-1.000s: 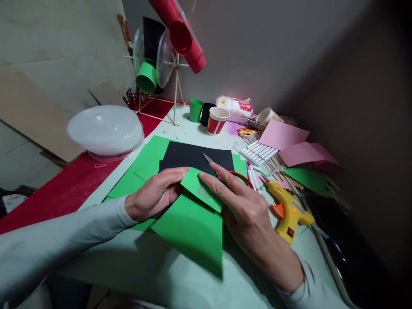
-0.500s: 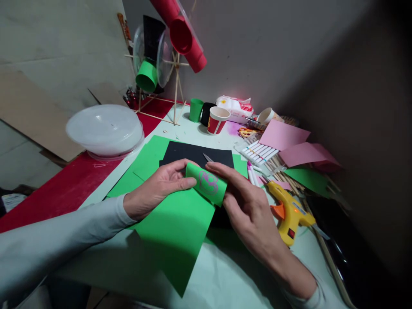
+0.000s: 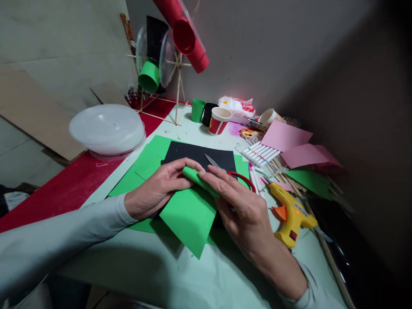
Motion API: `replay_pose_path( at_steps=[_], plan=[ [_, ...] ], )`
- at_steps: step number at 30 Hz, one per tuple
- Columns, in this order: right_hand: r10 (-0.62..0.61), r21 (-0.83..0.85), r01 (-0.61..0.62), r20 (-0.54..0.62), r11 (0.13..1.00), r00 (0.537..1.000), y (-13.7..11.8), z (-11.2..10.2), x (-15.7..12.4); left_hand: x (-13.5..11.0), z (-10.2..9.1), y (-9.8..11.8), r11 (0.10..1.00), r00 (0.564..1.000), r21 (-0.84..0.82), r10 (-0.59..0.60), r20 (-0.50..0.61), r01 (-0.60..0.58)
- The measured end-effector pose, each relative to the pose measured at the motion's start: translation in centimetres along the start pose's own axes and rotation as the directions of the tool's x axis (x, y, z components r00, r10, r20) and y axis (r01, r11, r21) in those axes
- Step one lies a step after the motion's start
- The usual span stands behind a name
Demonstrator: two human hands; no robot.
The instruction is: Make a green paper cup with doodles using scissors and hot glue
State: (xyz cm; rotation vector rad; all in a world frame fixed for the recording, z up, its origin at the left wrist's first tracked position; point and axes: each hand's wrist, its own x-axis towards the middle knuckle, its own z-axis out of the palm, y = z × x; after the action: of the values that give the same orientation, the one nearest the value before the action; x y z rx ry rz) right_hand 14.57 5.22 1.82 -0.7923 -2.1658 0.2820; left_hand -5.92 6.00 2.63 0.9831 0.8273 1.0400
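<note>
Between my hands is a sheet of green paper (image 3: pixel 189 212), its upper edge curled into a narrow roll and its loose part hanging toward me. My left hand (image 3: pixel 154 189) grips the roll's left end between thumb and fingers. Pressed along the roll's right side are the fingers of my right hand (image 3: pixel 246 206); its thumb is mostly hidden. Behind that hand, red-handled scissors (image 3: pixel 245 178) lie on black paper (image 3: pixel 199 151), partly covered. More green sheets (image 3: pixel 151 152) lie underneath.
A yellow glue gun (image 3: pixel 291 214) lies to the right, near markers (image 3: pixel 262 153), wooden sticks and pink paper (image 3: pixel 286 135). Cups (image 3: pixel 219 122) stand at the back. White plastic lids (image 3: pixel 107 128) are at left, below a stick frame (image 3: pixel 178 94) carrying coloured tubes.
The green paper has been rolled further: its curl is tighter, the pink drawing is now out of sight, and the hanging part is shorter. The scissors' red handle has come into view.
</note>
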Motion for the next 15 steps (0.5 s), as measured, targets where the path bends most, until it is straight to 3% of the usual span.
replay_pose_path(
  at_steps=[8,11,15],
  plan=[
    [-0.036,-0.093,0.035,-0.01,0.995,0.999,-0.1,-0.3,0.3,-0.2,0.0,0.5,0.998,0.998,0.018,-0.059,0.034,0.058],
    [0.007,0.012,-0.008,0.028,1.0,1.0,-0.1,-0.5,0.4,-0.2,-0.1,0.3,0.994,0.992,0.006,-0.106,0.071,0.106],
    [0.17,0.221,-0.192,0.116,0.956,0.979,-0.5,-1.1,0.6,0.0,-0.2,0.1,0.998,0.994,-0.018,-0.062,0.091,0.064]
  ],
)
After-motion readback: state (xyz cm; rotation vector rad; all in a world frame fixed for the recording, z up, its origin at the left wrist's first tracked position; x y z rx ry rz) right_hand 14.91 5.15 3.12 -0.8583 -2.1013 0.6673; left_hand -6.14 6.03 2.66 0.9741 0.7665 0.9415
